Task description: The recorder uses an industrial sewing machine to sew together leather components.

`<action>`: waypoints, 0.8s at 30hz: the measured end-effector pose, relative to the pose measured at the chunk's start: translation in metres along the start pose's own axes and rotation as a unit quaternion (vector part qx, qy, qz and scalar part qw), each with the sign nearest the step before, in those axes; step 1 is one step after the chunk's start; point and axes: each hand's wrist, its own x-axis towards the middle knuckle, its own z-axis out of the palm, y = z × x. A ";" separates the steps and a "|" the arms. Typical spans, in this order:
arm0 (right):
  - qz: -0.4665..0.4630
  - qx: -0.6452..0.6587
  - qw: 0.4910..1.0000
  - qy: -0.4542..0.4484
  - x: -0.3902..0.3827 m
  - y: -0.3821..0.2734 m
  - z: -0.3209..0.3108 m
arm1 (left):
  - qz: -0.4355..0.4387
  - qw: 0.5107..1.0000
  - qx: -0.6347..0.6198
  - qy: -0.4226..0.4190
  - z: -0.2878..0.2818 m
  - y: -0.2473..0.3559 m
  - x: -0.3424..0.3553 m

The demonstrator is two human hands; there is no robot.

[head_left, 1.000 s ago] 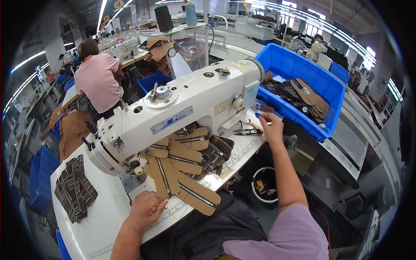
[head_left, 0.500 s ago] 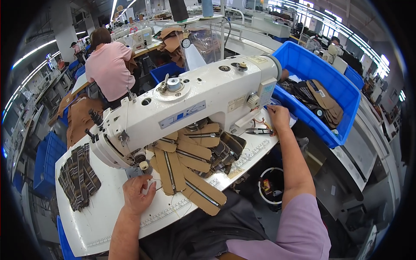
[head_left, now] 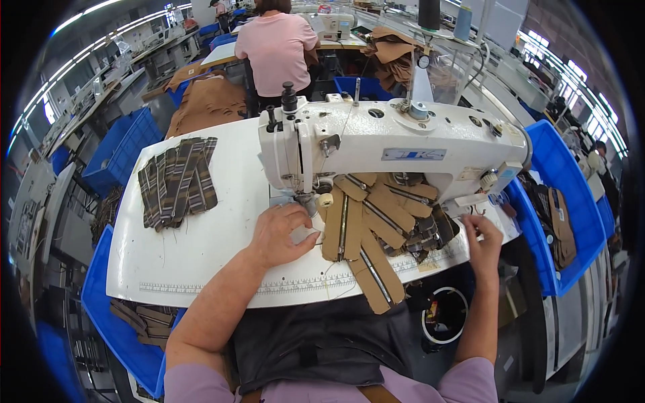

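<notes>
A white sewing machine (head_left: pixel 363 144) stands on a white table. My left hand (head_left: pixel 285 235) rests beside its needle area, thumb apart from the bent fingers, with nothing seen in it. Just right of that hand lie several tan fabric pieces with zippers (head_left: pixel 344 228), spread in an overlapping heap. Dark plaid fabric (head_left: pixel 430 232) is bunched among them under the machine's arm. At the right end of the table my right hand (head_left: pixel 484 242) has its thumb and fingertips drawn together. Anything between them is too small to tell.
Plaid pieces (head_left: pixel 178 181) lie at the table's left. A blue bin with dark and brown pieces (head_left: pixel 581 265) stands right, another blue bin (head_left: pixel 101 285) at lower left. Below the table edge is a round bucket (head_left: pixel 463 329). A person in pink (head_left: pixel 279 54) sits ahead.
The view has swung left, so the machine and bins appear further right. My right hand has drawn back toward the table's front edge. My left hand stays by the needle area.
</notes>
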 end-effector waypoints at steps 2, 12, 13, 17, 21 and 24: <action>-0.064 0.060 0.994 -0.069 -0.006 -0.050 0.022 | -0.006 1.000 -0.012 0.014 -0.001 -0.002 -0.006; -0.302 -0.010 0.920 -0.251 -0.024 -0.128 0.119 | -0.045 0.988 0.060 -0.137 -0.038 -0.011 -0.042; -0.303 -0.010 0.920 -0.251 -0.024 -0.127 0.122 | -0.051 0.986 0.106 -0.120 -0.045 -0.014 -0.051; -0.300 -0.012 0.913 -0.276 -0.019 -0.134 0.120 | -0.168 0.959 0.228 0.006 -0.059 -0.047 -0.088; -0.304 0.025 0.919 -0.249 -0.006 -0.138 0.119 | -0.118 0.977 0.162 0.072 -0.049 -0.028 -0.064; -0.278 0.039 0.919 -0.276 0.006 -0.151 0.132 | -0.100 0.989 0.105 -0.023 -0.031 -0.018 -0.048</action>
